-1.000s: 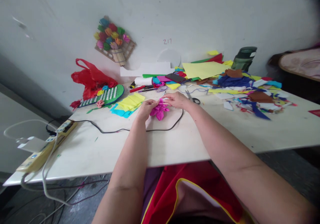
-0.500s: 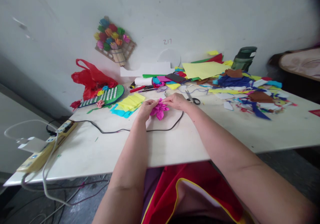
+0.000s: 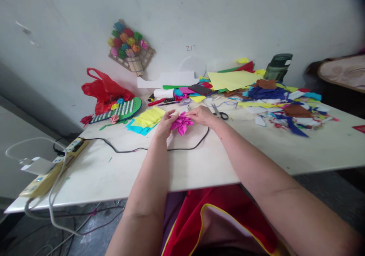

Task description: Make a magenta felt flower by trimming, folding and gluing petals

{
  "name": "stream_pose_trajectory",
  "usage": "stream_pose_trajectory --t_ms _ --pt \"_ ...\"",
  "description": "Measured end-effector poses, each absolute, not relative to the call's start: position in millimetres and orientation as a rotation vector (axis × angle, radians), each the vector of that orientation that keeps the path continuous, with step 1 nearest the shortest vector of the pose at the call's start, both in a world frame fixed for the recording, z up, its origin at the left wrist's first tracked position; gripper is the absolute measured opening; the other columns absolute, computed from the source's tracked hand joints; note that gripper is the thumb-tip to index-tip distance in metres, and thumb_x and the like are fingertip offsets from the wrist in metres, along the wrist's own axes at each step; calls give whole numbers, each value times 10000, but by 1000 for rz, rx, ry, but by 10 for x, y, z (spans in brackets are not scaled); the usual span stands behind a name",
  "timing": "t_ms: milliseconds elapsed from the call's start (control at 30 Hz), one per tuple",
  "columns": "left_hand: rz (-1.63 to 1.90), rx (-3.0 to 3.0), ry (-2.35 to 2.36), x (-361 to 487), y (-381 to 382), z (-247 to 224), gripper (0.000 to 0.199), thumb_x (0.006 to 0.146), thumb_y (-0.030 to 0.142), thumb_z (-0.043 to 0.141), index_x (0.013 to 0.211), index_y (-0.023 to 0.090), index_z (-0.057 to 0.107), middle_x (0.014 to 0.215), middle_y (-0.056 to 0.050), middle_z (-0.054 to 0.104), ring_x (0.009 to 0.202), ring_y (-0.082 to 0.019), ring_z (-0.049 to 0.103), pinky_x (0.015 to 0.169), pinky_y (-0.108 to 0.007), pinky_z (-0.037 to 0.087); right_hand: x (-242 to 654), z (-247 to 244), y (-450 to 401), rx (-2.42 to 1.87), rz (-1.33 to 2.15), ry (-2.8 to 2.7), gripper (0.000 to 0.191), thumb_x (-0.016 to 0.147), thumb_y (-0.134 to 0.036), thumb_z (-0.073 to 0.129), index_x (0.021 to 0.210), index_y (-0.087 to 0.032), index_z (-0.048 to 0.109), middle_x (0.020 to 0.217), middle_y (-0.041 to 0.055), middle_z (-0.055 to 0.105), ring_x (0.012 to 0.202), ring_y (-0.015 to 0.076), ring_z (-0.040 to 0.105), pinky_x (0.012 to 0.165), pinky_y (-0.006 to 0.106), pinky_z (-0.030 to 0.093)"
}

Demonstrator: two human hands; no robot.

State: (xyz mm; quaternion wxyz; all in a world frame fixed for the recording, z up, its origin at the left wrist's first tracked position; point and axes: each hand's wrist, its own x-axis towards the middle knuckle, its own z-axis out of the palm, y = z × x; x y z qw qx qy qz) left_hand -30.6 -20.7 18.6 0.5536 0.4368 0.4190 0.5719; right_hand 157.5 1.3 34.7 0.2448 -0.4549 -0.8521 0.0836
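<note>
A magenta paper flower (image 3: 182, 124) with pointed petals is held between my two hands over the table. My left hand (image 3: 165, 123) supports its left side, with the index finger lifted a little and the thumb against the petals. From the right, the fingertips of my right hand (image 3: 199, 115) pinch an upper petal. Just beyond my right wrist lie black-handled scissors (image 3: 221, 115). Yellow paper sheets (image 3: 148, 116) on top of blue paper (image 3: 140, 129) lie to the left of my left hand.
A black cable (image 3: 114, 148) crosses the table beneath my forearms to a power strip (image 3: 48, 174). Paper scraps (image 3: 296, 111) are heaped at the right, near a green bottle (image 3: 278, 66). At the left are a red plastic bag (image 3: 104, 90) and a green craft board (image 3: 137, 105).
The fingers of my left hand have loosened and spread at the flower's left edge. The flower has turned slightly; my right hand has hardly moved.
</note>
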Motion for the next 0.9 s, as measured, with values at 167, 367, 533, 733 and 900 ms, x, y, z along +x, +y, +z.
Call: stream_pose_trajectory --t_ms 167,367,533,733,900 --pt "1409 942 1024 -339 -140 145 658 587 173 819 1162 136 503 746 1 645 636 -99 621 647 -226 482 1563 368 -6 -1276 217 -2314 273 881 -356 555 1085 -316 732 1085 19 733 1002 207 656 812 272 449" --pt "1352 935 986 -359 -134 139 461 571 240 821 965 139 604 707 -15 645 609 -108 598 591 -227 471 1554 340 12 -1273 183 -2316 277 882 -353 551 1090 -316 729 1094 17 730 1011 211 656 806 280 454" --pt "1326 943 1007 -353 -122 137 327 573 346 811 763 134 651 678 -37 645 612 -122 585 566 -227 452 1562 326 23 -1262 179 -2327 284 883 -343 549 1104 -305 724 1104 27 727 1024 218 655 810 288 452" --pt "1327 843 1144 -411 -53 119 458 678 574 680 828 142 644 561 -9 559 514 -129 550 499 -240 404 1562 324 24 -1219 224 -2320 271 876 -333 564 1090 -309 729 1098 31 728 1008 219 663 806 287 459" --pt "1356 770 1113 -421 -87 159 422 780 529 571 923 139 647 547 -13 554 474 -135 537 504 -250 427 1563 349 10 -1221 247 -2315 258 870 -304 579 1077 -305 733 1106 17 726 1013 195 663 811 264 465"
